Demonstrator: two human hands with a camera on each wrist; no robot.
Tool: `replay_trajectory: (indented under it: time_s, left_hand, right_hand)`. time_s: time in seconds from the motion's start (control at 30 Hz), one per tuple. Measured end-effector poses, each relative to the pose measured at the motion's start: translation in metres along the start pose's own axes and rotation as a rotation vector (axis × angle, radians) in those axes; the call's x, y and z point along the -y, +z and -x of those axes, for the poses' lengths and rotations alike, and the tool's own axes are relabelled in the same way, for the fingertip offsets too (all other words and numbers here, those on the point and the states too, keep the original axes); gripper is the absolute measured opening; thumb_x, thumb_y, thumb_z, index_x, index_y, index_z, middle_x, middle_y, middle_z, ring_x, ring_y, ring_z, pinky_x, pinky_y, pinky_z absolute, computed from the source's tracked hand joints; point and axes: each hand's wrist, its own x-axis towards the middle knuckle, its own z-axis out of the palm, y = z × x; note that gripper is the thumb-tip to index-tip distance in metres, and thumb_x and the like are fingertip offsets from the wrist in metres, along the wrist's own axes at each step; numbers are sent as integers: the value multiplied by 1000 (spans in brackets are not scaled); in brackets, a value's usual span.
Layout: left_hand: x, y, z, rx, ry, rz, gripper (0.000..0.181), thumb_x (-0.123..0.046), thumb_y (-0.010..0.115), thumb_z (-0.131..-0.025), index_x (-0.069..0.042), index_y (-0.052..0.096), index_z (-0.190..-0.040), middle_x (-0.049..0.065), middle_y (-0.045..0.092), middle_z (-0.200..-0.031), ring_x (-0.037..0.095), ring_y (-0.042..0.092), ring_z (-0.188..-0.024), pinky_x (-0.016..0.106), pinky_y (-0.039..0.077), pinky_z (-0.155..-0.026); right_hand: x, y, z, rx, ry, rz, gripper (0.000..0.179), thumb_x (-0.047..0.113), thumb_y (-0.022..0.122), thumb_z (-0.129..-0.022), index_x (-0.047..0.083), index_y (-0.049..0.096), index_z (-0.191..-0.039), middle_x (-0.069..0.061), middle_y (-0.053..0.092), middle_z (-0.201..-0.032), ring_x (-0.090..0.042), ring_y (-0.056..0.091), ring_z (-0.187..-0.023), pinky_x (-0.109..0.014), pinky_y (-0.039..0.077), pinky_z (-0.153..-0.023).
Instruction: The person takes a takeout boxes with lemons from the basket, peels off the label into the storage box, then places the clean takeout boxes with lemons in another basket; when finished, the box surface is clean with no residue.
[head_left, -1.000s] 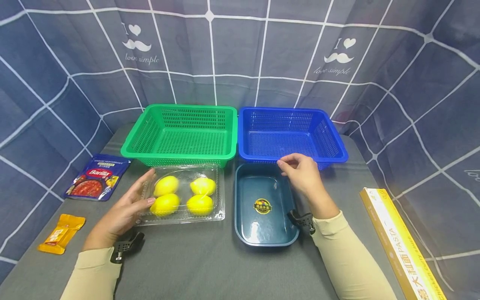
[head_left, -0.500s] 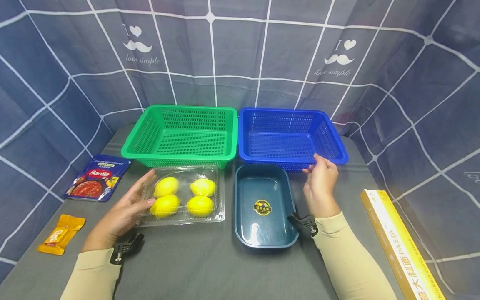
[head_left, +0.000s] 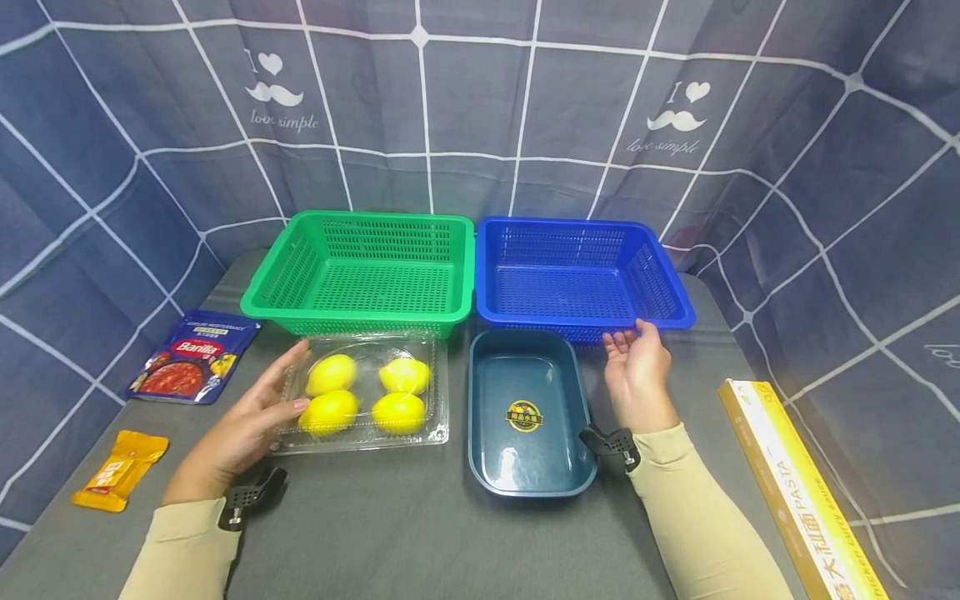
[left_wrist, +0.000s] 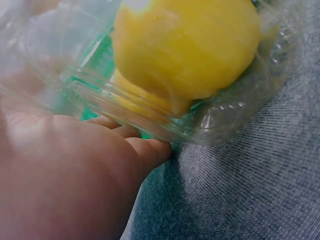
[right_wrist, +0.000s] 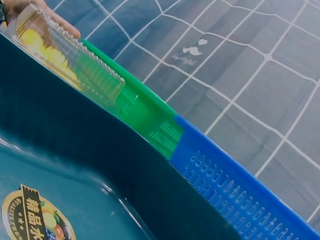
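My left hand [head_left: 240, 425] holds the left end of a clear plastic clamshell box [head_left: 438, 430], its thumb on the near part of that end and fingers farther back. Inside lie several yellow lemons [head_left: 400, 412]. The left wrist view shows a lemon [left_wrist: 185, 45] close up through the plastic, with fingers along the box's lower edge. My right hand [head_left: 637, 379] holds nothing; its palm is turned up and its fingers are loosely bent, close by the front of the blue basket [head_left: 577, 323]. Left of this hand sits a dark teal tray [head_left: 532, 467] with a round sticker.
A green basket [head_left: 360, 317] stands behind the box, beside the blue one. On the left lie a Barilla sauce pouch [head_left: 195, 358] and a small orange packet [head_left: 120, 471]. A long yellow-and-white pasta box [head_left: 802, 492] lies along the right edge. A checked curtain [head_left: 480, 100] surrounds the table.
My right hand has moved right, from above the teal tray's far edge to beside the tray, and turned palm up with its fingers loosened. My left hand and the lemon box have stayed still.
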Motion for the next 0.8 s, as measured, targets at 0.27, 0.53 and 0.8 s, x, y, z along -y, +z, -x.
replay_trajectory:
  time_s: [0.27, 0.53, 0.8]
  left_hand:
    - [-3, 2, 1, 2, 11, 7, 81, 2, 52, -106, -25, 11, -172, 2, -9, -176, 31, -18, -156, 60, 7, -122]
    - [1, 0, 0, -17, -11, -23, 81, 0, 52, -107, -27, 12, -171, 2, -6, -176, 31, -15, -157, 32, 27, -116]
    - [2, 4, 1, -38, 47, 48, 80, 6, 52, -105, -20, 15, -171, 7, -3, -176, 28, -9, -158, 24, 39, -108]
  right_hand:
    - [-2, 1, -3, 53, -11, -57, 10, 9, 45, -111, -1, 47, -112, -12, 50, -101, -21, 51, -86, -32, 54, -89]
    - [-3, 0, -3, 76, 4, -99, 13, 10, 43, -112, -2, 47, -116, -11, 49, -100, -21, 51, -87, -30, 56, -79]
    - [-4, -1, -5, 75, 5, -122, 13, 9, 44, -112, -2, 47, -117, -12, 48, -102, -22, 50, -90, -30, 55, -79]
